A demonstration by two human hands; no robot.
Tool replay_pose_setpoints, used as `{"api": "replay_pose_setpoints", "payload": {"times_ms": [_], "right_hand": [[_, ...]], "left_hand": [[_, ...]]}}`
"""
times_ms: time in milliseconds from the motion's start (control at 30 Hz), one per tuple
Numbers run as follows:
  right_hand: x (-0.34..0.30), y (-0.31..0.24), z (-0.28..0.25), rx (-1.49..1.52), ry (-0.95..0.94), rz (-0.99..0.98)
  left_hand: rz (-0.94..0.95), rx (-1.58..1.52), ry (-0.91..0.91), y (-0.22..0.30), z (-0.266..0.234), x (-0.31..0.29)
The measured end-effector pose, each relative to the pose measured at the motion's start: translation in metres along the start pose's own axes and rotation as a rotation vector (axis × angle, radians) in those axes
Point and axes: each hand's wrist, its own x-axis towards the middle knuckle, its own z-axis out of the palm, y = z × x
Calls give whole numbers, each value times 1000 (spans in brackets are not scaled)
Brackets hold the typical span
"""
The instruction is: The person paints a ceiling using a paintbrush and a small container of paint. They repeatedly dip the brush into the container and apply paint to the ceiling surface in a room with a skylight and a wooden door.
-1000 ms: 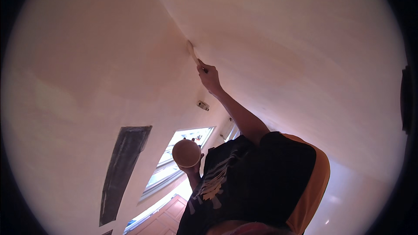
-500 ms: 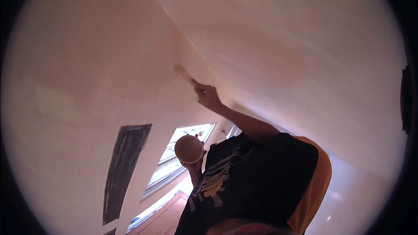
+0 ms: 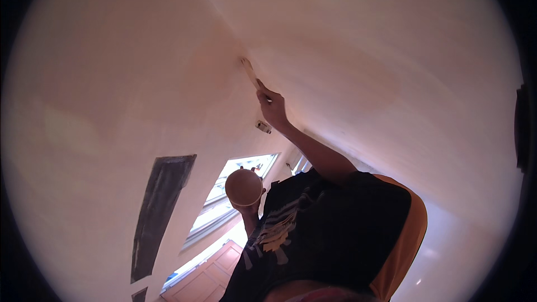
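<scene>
Above the right hand (image 3: 273, 109), fingers clamped on brush (image 3: 251, 75) at ceiling seam; left hand (image 3: 247, 211) gripping cup (image 3: 244, 187); painting looks unfinished.

The pale wall (image 3: 112, 106) (meeting the ceiling (image 3: 363, 50) at a seam) bears a dark grey patch (image 3: 162, 212) and a small fixture (image 3: 263, 127).

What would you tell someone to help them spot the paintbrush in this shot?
Follow the crease where the two pale painted surfaces meet, down from the top. The raised right hand grips the paintbrush there, tip against the crease. It is the only slim, straight stick; the cup in the left hand below is round.
</scene>
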Motion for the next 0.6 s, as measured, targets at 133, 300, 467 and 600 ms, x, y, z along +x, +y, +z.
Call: {"api": "replay_pose_setpoints", "payload": {"times_ms": [133, 300, 467, 600], "right_hand": [[-42, 37, 61, -96, -178, -223], [-112, 36, 51, -196, -801, -49], [-50, 42, 56, -127, -671, -82], [-4, 22, 14, -208, -545, 66]], "left_hand": [[-46, -110, 12, 10, 9, 4], [-88, 254, 33, 18, -29, -24], [-169, 538, -32, 26, -66, -24], [-88, -12, 66, 21, -78, -45]]}}
